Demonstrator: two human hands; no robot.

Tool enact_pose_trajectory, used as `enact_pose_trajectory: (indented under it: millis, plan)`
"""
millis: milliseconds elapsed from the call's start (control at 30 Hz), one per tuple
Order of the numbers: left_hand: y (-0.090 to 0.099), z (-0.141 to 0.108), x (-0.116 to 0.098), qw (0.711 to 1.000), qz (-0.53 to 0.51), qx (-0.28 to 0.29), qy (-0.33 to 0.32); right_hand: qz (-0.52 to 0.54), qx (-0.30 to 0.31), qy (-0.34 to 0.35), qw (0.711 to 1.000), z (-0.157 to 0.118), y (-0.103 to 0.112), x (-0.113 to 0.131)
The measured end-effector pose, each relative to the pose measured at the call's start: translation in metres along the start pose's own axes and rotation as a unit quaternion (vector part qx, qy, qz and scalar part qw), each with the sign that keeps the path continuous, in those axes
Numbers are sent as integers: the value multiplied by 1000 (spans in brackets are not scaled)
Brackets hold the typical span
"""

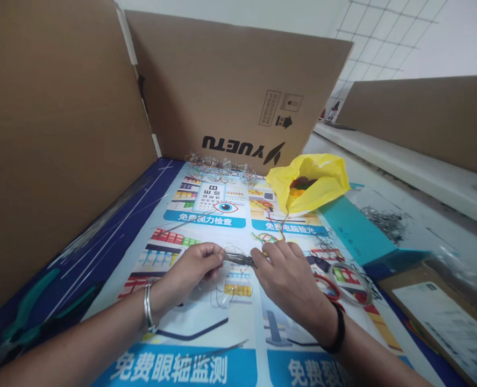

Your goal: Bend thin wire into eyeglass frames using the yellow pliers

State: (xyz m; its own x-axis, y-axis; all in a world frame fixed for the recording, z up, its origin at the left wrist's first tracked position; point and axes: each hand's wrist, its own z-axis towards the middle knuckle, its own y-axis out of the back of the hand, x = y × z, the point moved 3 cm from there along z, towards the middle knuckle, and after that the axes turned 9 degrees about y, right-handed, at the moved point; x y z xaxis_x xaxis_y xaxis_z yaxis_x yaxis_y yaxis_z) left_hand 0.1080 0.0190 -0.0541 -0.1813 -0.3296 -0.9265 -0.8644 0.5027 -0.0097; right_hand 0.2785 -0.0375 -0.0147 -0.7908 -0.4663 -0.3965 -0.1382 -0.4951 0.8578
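Observation:
Over the middle of the printed poster, my right hand [284, 274] is wrapped around a pair of pliers [240, 259], whose dark metal jaws point left. The handles are mostly hidden under my palm. My left hand [198, 266] pinches thin wire [221, 301] between thumb and fingers, right at the tip of the jaws. Fine loops of this wire hang below the fingers. Just beyond my right hand lie red, green and yellow threads [268, 236]. Beside my right wrist are a red loop-shaped handle [327, 287] and a clear round roll [351, 283].
Cardboard panels [230, 80] stand at the left and back. A bundle of wire pieces [222, 166] lies along the back. A yellow bag [311, 183] holds coloured material. Green-handled pliers [36, 306] lie at the left, and a teal box [359, 231] stands at the right.

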Motion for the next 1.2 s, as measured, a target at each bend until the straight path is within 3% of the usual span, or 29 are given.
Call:
enact_pose_trajectory:
  millis: [867,1200]
  plan:
    - [-1,0,-1,1000,5,5,3,4,-32,6,999,0,1,-2]
    - [1,1,0,1000,2,8,21,4,5,23,1000,-1,-3,-4]
